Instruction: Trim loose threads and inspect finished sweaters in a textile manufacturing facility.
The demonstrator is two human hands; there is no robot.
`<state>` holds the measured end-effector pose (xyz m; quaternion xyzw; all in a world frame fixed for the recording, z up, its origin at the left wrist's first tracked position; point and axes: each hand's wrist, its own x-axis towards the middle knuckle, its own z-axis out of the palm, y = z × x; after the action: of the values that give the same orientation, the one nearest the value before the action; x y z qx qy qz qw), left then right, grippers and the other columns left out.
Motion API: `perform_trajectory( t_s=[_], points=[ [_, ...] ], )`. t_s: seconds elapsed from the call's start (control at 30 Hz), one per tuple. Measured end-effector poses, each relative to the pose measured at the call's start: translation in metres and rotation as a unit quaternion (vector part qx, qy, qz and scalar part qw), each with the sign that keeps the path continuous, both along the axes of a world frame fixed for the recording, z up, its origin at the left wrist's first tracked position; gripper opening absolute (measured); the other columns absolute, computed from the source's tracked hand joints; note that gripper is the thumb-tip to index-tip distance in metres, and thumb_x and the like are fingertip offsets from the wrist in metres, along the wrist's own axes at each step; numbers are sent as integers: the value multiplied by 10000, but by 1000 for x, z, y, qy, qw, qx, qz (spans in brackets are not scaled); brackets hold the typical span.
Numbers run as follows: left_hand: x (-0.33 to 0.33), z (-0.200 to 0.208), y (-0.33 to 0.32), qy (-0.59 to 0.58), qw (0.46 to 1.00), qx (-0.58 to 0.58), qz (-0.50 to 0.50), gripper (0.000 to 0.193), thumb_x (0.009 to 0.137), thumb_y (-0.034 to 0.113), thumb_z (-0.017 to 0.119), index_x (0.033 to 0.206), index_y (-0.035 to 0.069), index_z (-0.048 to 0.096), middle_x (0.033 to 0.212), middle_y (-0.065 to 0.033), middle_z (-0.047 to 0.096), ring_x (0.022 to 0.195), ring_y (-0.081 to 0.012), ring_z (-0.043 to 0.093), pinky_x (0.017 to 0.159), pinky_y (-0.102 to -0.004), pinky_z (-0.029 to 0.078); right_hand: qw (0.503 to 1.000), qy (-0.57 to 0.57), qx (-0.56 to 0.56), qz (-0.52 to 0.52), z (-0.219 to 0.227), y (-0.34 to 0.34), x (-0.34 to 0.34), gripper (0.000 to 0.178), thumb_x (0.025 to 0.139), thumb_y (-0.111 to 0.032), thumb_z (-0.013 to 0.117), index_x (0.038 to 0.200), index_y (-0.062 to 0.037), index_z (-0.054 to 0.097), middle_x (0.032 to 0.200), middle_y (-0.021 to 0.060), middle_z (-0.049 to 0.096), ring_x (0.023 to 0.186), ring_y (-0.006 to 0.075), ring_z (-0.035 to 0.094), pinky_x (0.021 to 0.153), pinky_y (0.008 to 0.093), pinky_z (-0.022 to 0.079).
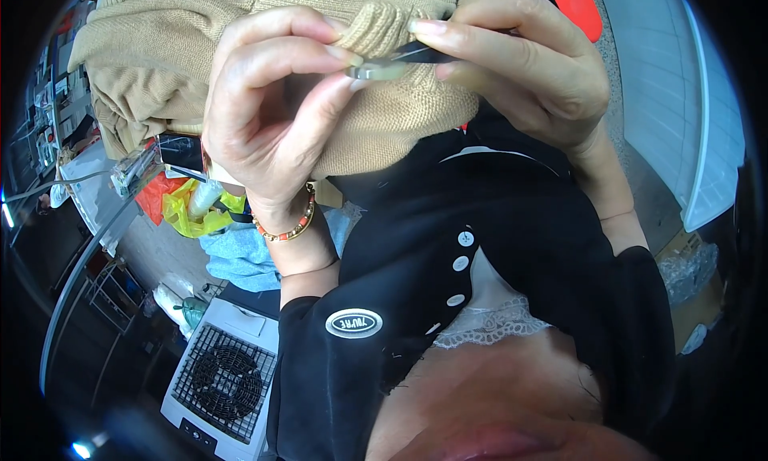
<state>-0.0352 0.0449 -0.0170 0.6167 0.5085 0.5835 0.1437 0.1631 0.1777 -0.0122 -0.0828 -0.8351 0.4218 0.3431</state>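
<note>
Got a translucent piece (386, 72) pinched in my left hand (268, 101) and a slim dark piece (422, 54) in my right hand (532, 61), both right by this tan knit garment's (392, 125) ribbed edge (373, 29).

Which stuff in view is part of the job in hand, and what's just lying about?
In the job:
- tan knit garment
- pale glossy piece, in the left hand
- dark piece, in the right hand; kind of both pieces unclear

Apparently just around:
- white fan unit
- yellow bag
- blue cloth
- clear plastic wrap
</note>
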Motion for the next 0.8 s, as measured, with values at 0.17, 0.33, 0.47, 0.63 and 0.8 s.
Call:
perform_trajectory(
  t_s=[0.17, 0.33, 0.47, 0.63, 0.8],
  points=[
    [0, -1, 0, -1, 1000, 1, -3, 233, 739, -53, 780, 946, -30, 674, 1019, -165, 650, 898, -184, 640, 780, -262, 508, 1000, 14, 2, -5, -2, -2, -3, 286, 750, 13, 776, 1031, -33, 757, 848, 46, 656, 728, 169, 647, 632, 275, 539],
    [1, -1, 0, -34, 999, -12, -6, 232, 738, -55, 778, 944, -34, 674, 1018, -165, 647, 907, -188, 638, 793, -268, 508, 999, 13, -26, -16, -4, -6, -7, 295, 751, 38, 770, 1035, -41, 756, 852, 42, 658, 712, 165, 646, 638, 269, 543],
    [-1, -2, 0, -34, 999, -6, -11, 230, 740, -56, 776, 944, -38, 672, 1026, -166, 645, 920, -188, 637, 804, -271, 507, 1000, 22, 6, -9, -6, -4, -9, 301, 753, 53, 765, 1041, -33, 751, 863, 52, 667, 731, 178, 659, 661, 281, 555],
    [-2, -4, 0, -56, 998, -5, -13, 236, 750, -50, 778, 957, -40, 667, 1039, -170, 638, 934, -194, 637, 818, -276, 506, 996, 85, -13, 6, -4, -3, -13, 268, 763, 56, 761, 1024, 0, 740, 900, 90, 685, 780, 220, 682, 733, 316, 572],
    [-1, -3, 2, -42, 999, -13, -16, 239, 753, -42, 783, 961, -39, 664, 1035, -169, 635, 944, -199, 636, 820, -277, 507, 995, 98, -28, 11, -9, -2, -12, 258, 769, 41, 769, 1023, 9, 736, 895, 91, 681, 782, 223, 675, 717, 311, 561]
  ],
)
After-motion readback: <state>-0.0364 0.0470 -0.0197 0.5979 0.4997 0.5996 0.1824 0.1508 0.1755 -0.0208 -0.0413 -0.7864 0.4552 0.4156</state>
